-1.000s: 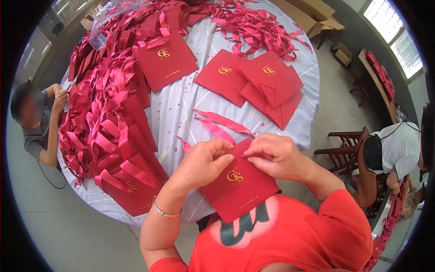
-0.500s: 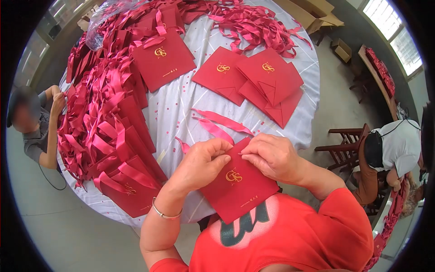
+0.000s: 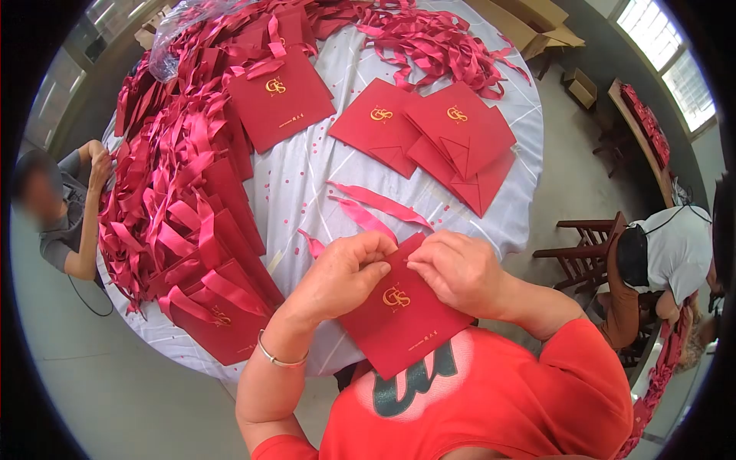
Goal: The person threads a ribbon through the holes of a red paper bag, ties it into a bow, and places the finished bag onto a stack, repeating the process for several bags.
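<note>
Pinches the top edge of a red paper bag with both hands, the left hand curled shut over one end of that edge and the right hand with fingertips closed on the rim just beside it. Holds the bag tilted over the near edge of the desk, gold logo up, its lower corner against the red shirt. Faces two loose ribbons just beyond, a heap of ribboned bags to the left and flat bags farther off.
</note>
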The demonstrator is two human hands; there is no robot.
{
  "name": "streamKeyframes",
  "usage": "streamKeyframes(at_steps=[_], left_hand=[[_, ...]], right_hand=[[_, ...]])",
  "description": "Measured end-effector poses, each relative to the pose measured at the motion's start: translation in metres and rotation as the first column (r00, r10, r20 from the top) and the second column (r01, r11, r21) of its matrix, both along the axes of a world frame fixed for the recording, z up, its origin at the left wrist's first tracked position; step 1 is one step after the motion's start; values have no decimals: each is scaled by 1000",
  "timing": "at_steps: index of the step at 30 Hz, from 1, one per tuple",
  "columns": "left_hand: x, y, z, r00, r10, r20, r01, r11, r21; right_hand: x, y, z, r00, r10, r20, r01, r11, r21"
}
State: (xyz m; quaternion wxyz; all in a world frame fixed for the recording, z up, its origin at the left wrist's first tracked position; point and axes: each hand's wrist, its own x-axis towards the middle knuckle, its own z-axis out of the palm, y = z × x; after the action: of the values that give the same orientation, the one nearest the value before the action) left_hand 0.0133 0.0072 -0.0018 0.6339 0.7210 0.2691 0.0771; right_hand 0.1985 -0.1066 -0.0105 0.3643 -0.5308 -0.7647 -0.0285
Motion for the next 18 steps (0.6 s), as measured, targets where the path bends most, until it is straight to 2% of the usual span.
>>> streamKeyframes(at_steps=[4, 6, 10, 12, 15, 18], left_hand=[[-1, 1, -3, 1000, -5, 14, 6, 999, -48], [-2, 3, -6, 1000, 15, 12, -12, 987, -161], [-2, 3, -3, 998, 14, 61, 1, 968, -250], [-3, 3, -5, 994, 11, 105, 27, 937, -347], [-3, 4, -3, 992, -3, 126, 54, 915, -399], [-3, 5, 1, 993, -19, 120, 64, 924, -376]], right_hand=[[2, -2, 6, 995, 81, -52, -83, 996, -37], [1, -5, 6, 992, 116, -42, -117, 993, -32], [1, -5, 6, 986, 133, -96, -130, 991, 38], [2, -5, 7, 983, 139, -120, -132, 989, 67], [1, -7, 9, 982, 136, -131, -127, 989, 72], [1, -6, 9, 982, 130, -135, -120, 990, 75]])
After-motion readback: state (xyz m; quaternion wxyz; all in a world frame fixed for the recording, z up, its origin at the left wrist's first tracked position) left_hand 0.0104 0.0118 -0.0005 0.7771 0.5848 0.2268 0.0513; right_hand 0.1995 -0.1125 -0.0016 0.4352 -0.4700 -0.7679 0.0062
